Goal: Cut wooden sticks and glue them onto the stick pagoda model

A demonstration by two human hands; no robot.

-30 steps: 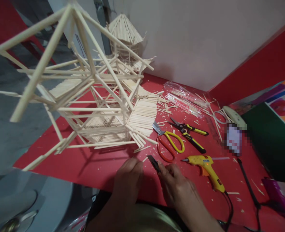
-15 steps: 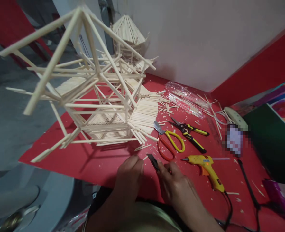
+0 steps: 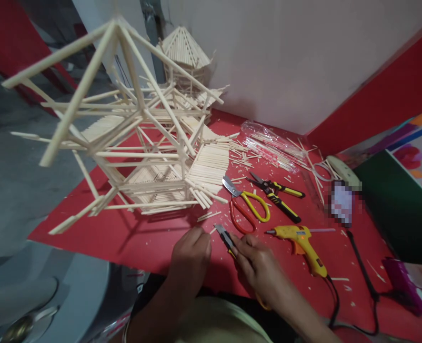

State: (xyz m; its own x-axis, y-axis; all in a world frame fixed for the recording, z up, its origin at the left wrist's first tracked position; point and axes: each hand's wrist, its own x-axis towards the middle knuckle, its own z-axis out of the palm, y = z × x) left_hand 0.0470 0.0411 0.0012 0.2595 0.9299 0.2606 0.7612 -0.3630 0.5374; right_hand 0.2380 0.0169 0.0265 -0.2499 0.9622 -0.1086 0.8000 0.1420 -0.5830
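Observation:
My right hand (image 3: pixel 259 264) is closed round a small pair of cutters (image 3: pixel 224 237) with dark jaws and a yellow handle, the jaws pointing up-left over the red sheet (image 3: pixel 132 240). My left hand (image 3: pixel 191 255) rests beside it with fingers curled, fingertips near a short stick piece (image 3: pixel 214 230) by the jaws; what it pinches, if anything, is hidden. A large frame model of pale wooden sticks (image 3: pixel 139 143) stands just beyond both hands.
Red-and-yellow scissors (image 3: pixel 245 207), black-and-yellow snips (image 3: pixel 277 193) and a yellow glue gun (image 3: pixel 302 240) with its cord lie to the right. A clear bag of sticks (image 3: pixel 271 145) and a smaller stick tower (image 3: pixel 184 59) sit by the wall. Stick offcuts litter the sheet.
The view shifted slightly. My right hand has turned a little, so the cutters' jaws and yellow handle show more. My left hand stays beside them.

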